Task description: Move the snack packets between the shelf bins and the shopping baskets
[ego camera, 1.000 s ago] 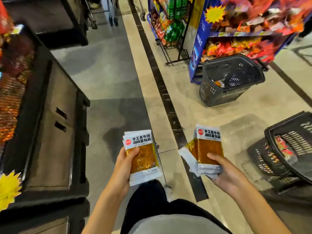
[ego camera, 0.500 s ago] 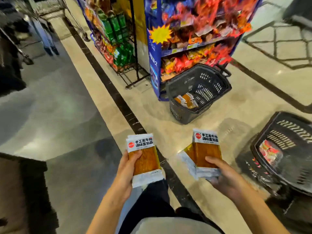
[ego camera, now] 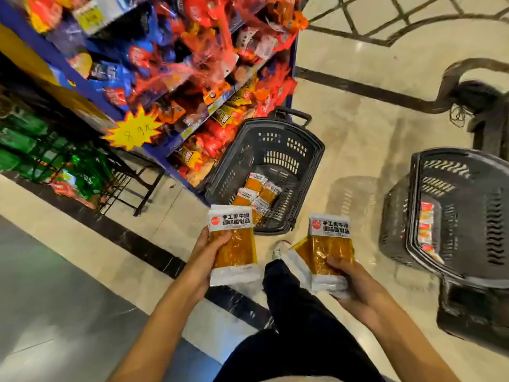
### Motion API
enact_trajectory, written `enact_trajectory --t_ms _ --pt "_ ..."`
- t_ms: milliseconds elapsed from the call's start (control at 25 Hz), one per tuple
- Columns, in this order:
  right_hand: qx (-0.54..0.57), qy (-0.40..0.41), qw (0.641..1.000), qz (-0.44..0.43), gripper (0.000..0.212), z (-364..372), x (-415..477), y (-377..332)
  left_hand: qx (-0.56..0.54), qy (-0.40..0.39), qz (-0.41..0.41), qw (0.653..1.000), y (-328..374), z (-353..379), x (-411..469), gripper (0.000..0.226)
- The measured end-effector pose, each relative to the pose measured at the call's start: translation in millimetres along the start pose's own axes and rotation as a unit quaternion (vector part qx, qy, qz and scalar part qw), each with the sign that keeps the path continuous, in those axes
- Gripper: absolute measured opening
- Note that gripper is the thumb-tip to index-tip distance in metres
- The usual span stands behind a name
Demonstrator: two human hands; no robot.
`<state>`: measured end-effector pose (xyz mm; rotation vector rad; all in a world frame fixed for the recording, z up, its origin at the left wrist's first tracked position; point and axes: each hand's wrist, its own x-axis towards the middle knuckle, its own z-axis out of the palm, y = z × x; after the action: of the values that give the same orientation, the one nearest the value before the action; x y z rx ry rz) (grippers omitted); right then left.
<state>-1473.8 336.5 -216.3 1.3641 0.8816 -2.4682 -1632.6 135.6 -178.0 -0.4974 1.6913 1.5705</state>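
Note:
My left hand (ego camera: 205, 256) grips a small stack of orange snack packets (ego camera: 234, 244) with white ends and black print. A similar fanned stack of packets (ego camera: 326, 248) is held by my right hand (ego camera: 348, 285), thumb on top. Just ahead of both hands a dark plastic shopping basket (ego camera: 308, 150) stands on the floor, with several of the same orange packets (ego camera: 257, 193) lying inside. At the right stands a second dark basket (ego camera: 465, 213) that holds red and white packets (ego camera: 425, 230).
A blue shelf unit (ego camera: 91, 89) packed with red, blue and yellow snack bags fills the upper left, with a yellow star price tag (ego camera: 135, 130). A wire rack of green bags (ego camera: 55, 161) stands at the left. A dark floor stripe (ego camera: 137, 244) runs under my hands.
The view has swung left to right and closer to the blue shelf; the near basket now sits right ahead of my hands. Both hands keep the same hold on their packets.

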Motion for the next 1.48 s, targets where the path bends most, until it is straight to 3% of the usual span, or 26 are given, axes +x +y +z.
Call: enact_trajectory --t_ms 160,360,480,600,760,880,1040,1160,1240,1360,1480 --pt "0.022 0.044 0.999 -0.009 0.04 37.0 91.2 -56.2 0.068 -0.022 -0.04 0.997 58.1 19.2 108.9 0.032" --pt "-0.002 0.075 0.997 -0.016 0.037 65.5 221.5 -86.8 0.161 -0.015 -0.067 0.985 75.5 17.0 276.0 0.033" --pt "-0.004 0.127 0.992 -0.01 0.03 62.1 315.8 -77.0 0.243 -0.042 -0.094 0.965 46.3 13.6 397.2 0.039" --pt "0.002 0.172 0.985 -0.006 0.036 50.6 396.6 -54.2 0.318 -0.06 -0.105 0.94 2.3 12.4 494.6 0.044" --pt "0.054 0.2 0.978 0.035 0.03 35.4 483.5 -1.6 0.352 -0.054 -0.123 0.926 -61.8 10.2 587.1 0.04" --pt "0.104 0.212 0.97 0.06 0.038 27.4 513.9 26.9 0.392 -0.046 -0.113 0.912 -92.0 1.2 622.8 0.047" --pt "0.072 0.213 0.97 0.088 0.049 21.1 532.6 53.6 0.457 -0.023 -0.068 0.887 -117.0 -6.8 642.1 0.052" --pt "0.064 0.208 0.971 0.096 0.063 18.5 533.0 58.3 0.625 0.034 0.047 0.779 -120.5 -0.4 622.0 0.063" --pt "0.054 0.188 0.977 0.088 0.056 20.9 529.4 56.0 0.661 0.062 0.083 0.743 -120.4 6.2 606.3 0.062" --pt "0.023 0.152 0.986 0.061 0.049 28.1 523.7 48.5 0.679 0.043 0.111 0.725 -115.0 6.5 598.5 0.058" --pt "0.022 0.127 0.991 0.036 0.058 31.5 515.6 38.9 0.621 0.011 0.176 0.764 -97.3 7.0 585.3 0.042"
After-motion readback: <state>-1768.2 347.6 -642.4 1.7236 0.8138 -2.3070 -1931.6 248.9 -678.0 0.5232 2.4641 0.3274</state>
